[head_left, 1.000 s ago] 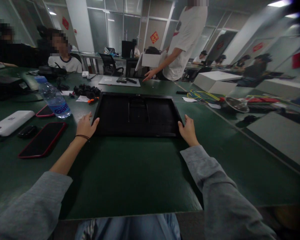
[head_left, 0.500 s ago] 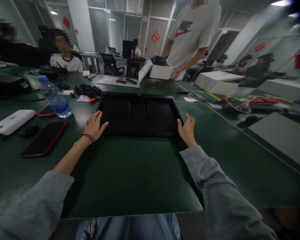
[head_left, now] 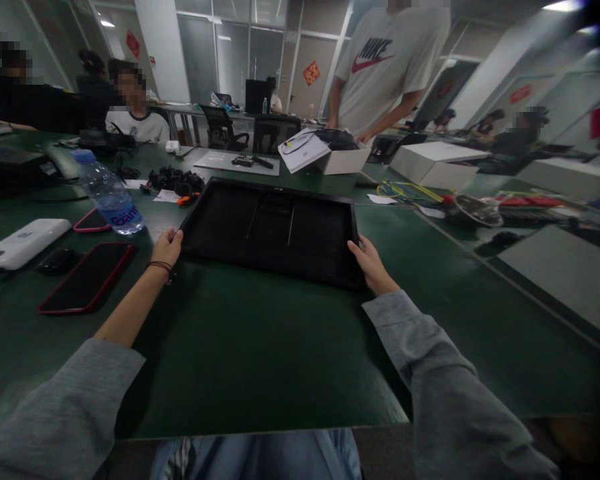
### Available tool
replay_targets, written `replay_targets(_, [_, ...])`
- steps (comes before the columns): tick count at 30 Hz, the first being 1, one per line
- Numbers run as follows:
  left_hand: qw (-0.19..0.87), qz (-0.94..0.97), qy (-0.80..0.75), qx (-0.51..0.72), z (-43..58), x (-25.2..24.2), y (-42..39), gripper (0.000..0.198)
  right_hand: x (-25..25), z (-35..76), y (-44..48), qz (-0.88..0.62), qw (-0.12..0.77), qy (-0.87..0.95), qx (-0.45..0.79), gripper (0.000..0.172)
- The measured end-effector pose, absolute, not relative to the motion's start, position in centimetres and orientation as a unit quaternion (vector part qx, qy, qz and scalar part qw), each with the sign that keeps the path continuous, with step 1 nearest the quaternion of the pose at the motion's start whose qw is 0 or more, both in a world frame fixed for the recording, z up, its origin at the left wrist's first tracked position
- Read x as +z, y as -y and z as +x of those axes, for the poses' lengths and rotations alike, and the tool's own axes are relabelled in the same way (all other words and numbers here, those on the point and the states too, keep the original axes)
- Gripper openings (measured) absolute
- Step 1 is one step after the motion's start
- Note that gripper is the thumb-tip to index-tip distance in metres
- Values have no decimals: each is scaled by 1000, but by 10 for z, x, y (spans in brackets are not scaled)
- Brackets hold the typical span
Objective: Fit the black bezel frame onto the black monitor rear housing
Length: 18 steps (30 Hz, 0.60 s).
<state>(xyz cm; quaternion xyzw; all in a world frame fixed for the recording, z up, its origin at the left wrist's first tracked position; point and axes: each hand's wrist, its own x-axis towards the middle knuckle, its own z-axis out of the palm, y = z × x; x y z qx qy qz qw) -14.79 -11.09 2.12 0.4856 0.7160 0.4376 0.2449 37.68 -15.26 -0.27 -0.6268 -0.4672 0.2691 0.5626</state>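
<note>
A flat black rectangular panel (head_left: 275, 230), back side up with ribs and a recessed middle, is tilted up off the green table (head_left: 260, 353) in front of me. My left hand (head_left: 167, 248) is closed on its near left corner. My right hand (head_left: 371, 265) is closed on its near right corner. Both grey sleeves reach in from the bottom of the view.
Left of the panel lie a red-cased phone (head_left: 87, 277), a water bottle (head_left: 108, 195), a white box (head_left: 23, 243) and a heap of black parts (head_left: 175, 181). A standing person in a white shirt (head_left: 385, 63) handles an open white carton (head_left: 330, 155) behind. Cables (head_left: 405, 192) lie right.
Both hands have gone from resting open against the panel's near edge to gripping its corners, and the near edge has lifted and tilted. The standing person has brought the white carton nearer.
</note>
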Motion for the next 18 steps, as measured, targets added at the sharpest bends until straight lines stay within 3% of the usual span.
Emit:
replay_targets(12, [261, 473, -715, 444, -144, 29, 115, 53, 2, 379, 149, -624, 602, 443, 228, 65])
replay_targets(18, [281, 473, -701, 454, -144, 30, 115, 54, -5, 419, 155, -659, 605, 444, 61, 56])
